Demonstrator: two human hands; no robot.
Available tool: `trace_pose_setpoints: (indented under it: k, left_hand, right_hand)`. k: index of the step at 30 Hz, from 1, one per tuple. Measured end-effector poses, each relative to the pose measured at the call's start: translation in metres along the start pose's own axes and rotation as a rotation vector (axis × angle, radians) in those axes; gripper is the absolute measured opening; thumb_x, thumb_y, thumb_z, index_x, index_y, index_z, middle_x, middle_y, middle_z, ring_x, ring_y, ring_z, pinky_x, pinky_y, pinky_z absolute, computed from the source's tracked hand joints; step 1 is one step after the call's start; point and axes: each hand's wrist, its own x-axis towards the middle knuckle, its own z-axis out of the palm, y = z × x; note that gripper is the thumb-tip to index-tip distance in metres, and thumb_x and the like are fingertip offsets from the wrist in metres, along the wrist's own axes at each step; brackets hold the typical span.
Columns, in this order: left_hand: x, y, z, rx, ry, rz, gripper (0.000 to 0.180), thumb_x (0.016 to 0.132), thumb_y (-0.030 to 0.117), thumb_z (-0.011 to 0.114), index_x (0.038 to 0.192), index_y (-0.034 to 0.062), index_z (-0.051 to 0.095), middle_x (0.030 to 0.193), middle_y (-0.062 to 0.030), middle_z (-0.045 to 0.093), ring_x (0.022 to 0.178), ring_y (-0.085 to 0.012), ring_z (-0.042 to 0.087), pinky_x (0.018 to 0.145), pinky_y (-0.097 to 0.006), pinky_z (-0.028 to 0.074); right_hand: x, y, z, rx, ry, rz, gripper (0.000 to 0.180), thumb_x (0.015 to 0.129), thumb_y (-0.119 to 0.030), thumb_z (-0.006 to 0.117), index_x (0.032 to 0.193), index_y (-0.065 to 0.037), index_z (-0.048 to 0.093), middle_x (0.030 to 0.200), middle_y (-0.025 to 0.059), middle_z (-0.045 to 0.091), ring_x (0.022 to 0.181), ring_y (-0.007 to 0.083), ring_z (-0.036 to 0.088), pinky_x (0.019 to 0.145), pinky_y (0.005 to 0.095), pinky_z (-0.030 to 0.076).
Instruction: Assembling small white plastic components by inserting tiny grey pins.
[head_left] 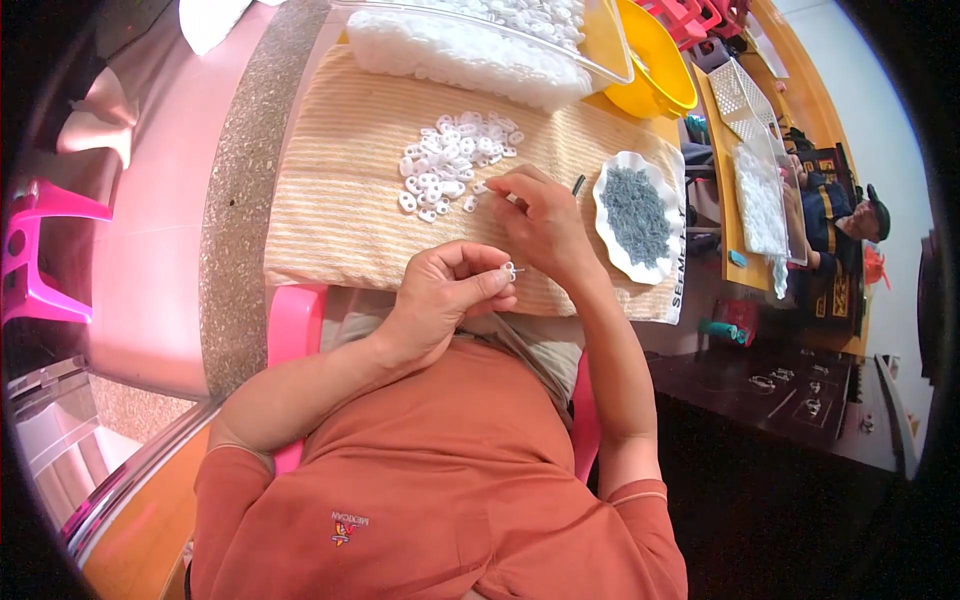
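My left hand (455,290) is closed in a pinch near the table's front edge. Between its thumb and forefinger sits a small white plastic piece (510,267) with a thin pin-like bit sticking out to the right. My right hand (545,220) reaches over the cloth with curled fingers. Its fingertips meet a white two-holed plastic piece (480,187) at the edge of a loose pile of such pieces (455,155). Right of that hand stands a white scalloped dish (604,215) heaped with small grey parts (638,215). A short dark stick (579,185) lies between hand and dish.
A striped cloth (330,190) covers the table. Behind the pile stands a clear bin (600,70) full of white pieces, beside a yellow basin (670,95). Another person (850,220) sits at a far-right table with more white pieces (760,200). A pink stool (60,255) stands left.
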Motion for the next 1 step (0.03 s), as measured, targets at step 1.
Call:
trace_pose_setpoints:
  k: [1]
  left_hand:
    - [0.0001,-0.0001,0.0,-0.001,0.001,0.001,0.015,0.088,0.003,0.063,0.103,0.0026,0.061,0.092,-0.0063,0.066,0.083,-0.014,0.065,0.076,-0.03,0.058]
  right_hand:
    - [0.0031,0.0008,0.002,-0.077,-0.015,-0.031,0.014,0.087,-0.007,0.061,0.099,-0.003,0.066,0.095,0.0087,0.067,0.08,0.0233,0.065,0.068,0.034,0.05]
